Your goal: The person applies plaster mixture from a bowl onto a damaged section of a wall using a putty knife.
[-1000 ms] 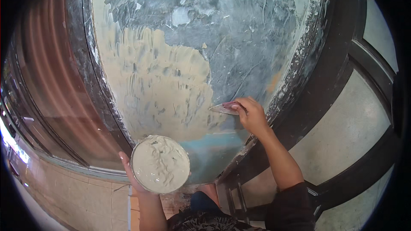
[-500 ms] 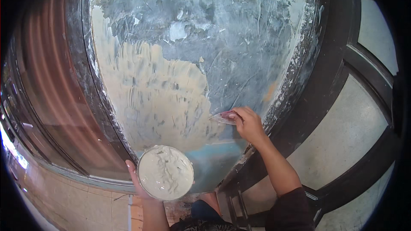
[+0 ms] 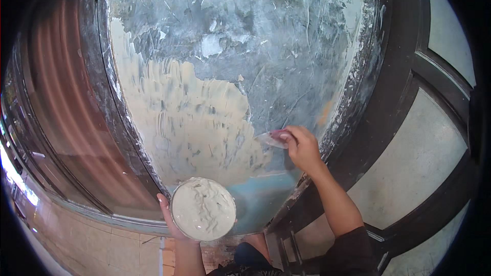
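Note:
My left hand (image 3: pixel 174 220) is wrapped round the side of a round tub (image 3: pixel 174 209), with most of its fingers hidden beneath it. Pale cream putty (image 3: pixel 204 207) with a ridged, wavy surface fills the tub. In my right hand (image 3: pixel 305 149) is a putty knife (image 3: pixel 276 138) with a reddish part near my fingers and a thin pale blade. The blade points left, at the right edge of a cream putty patch (image 3: pixel 194 117) spread on the grey wall (image 3: pixel 286 82). Whether the blade touches the wall I cannot tell.
Dark, paint-spattered frames border the wall on both sides. A glazed panel with a reddish-brown curtain (image 3: pixel 66 92) stands at left, a dark frame with pale panels (image 3: pixel 409 158) at right. A light-blue band (image 3: pixel 266 189) crosses the lower wall. Tiled floor (image 3: pixel 102 240) lies lower left.
The putty knife has moved a little up along the wall and its blade has turned. The tub stays in my left hand, slightly lower and further right in the picture.

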A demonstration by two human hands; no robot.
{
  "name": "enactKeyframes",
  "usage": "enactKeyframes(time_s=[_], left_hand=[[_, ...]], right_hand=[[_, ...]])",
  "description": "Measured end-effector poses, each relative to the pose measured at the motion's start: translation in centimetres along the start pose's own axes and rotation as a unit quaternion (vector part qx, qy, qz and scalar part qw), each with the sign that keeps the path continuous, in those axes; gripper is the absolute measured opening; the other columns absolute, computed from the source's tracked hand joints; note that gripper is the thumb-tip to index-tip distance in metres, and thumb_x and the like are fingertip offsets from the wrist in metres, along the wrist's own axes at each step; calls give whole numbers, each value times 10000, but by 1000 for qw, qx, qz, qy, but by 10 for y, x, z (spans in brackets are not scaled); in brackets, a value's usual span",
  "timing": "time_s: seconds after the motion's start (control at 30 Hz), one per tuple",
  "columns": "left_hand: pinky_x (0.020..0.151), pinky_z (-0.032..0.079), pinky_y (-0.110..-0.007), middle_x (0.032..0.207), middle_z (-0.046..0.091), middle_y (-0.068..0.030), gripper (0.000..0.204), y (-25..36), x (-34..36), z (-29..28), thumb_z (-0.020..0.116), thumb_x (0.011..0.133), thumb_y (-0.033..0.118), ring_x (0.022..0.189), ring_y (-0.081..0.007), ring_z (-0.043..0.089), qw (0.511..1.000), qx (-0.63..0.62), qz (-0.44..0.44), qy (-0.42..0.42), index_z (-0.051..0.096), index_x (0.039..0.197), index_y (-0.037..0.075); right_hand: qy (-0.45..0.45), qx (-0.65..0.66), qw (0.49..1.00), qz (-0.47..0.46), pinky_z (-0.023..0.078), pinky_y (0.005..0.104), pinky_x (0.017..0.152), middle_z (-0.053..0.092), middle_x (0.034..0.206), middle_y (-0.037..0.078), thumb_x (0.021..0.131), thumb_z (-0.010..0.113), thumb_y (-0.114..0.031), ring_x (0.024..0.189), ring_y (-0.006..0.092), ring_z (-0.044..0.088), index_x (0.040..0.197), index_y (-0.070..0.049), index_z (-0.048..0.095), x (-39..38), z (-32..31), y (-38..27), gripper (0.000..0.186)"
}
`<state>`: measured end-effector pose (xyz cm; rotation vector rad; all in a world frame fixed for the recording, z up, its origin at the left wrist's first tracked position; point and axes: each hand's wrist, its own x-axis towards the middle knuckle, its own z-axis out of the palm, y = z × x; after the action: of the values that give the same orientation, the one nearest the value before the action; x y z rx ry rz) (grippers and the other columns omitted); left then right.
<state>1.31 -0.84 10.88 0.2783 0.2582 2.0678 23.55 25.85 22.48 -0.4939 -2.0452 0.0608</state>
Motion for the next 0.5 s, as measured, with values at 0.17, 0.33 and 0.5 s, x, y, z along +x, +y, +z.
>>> enactKeyframes(time_s=[0.17, 0.33, 0.5], left_hand=[[906, 463, -837, 1521, 523, -202, 961, 4, -3, -3, 391, 945, 831, 1268, -496, 581, 1000, -3, 2, -8, 472, 1523, 67], [913, 460, -834, 1518, 526, -204, 959, 4, -1, -7, 390, 950, 827, 1276, -498, 575, 999, -34, 4, 18, 468, 1528, 65], [929, 442, -844, 1517, 527, -206, 964, 1, -5, 6, 370, 951, 833, 1292, -506, 558, 996, -88, -13, 34, 463, 1534, 71]], right_hand=[[-29, 24, 999, 9, 546, 412, 779, 731, 974, 160, 916, 708, -30, 883, 363, 685, 1045, 2, 710, -8, -2, -4, 133], [-52, -8, 999, 4, 553, 445, 777, 743, 994, 117, 918, 701, -71, 905, 361, 680, 1077, -50, 721, -18, 10, 0, 162], [25, 16, 999, 28, 548, 443, 774, 741, 987, 120, 913, 706, -64, 900, 362, 676, 1063, -47, 716, 1, 2, -4, 152]])
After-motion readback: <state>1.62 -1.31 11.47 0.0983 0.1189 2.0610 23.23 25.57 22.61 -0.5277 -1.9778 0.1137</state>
